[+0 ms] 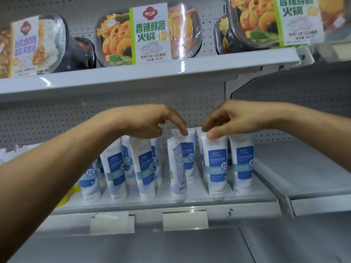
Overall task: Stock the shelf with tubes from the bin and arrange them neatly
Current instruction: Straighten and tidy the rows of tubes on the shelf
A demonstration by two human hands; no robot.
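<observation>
two blank white price tags (185, 219) hang on the front edge of the grey metal shelf (247, 205). white plastic tubes with blue labels (114, 173) stand cap-down in rows along it. the right hand (237, 118) pinches the crimped top of a front-row tube (216, 164); the left hand (148, 120), forefinger extended, touches a back-row tube (188, 156).

The left hand (152, 120) and the right hand (233, 118) were both bare. Behind each wrist the arm was uncovered to the picture's edge. The left forearm (66, 158) showed broad and long, the right forearm (313, 120) shorter and slimmer. The right thumb (212, 134) had a short, trimmed nail.
</observation>
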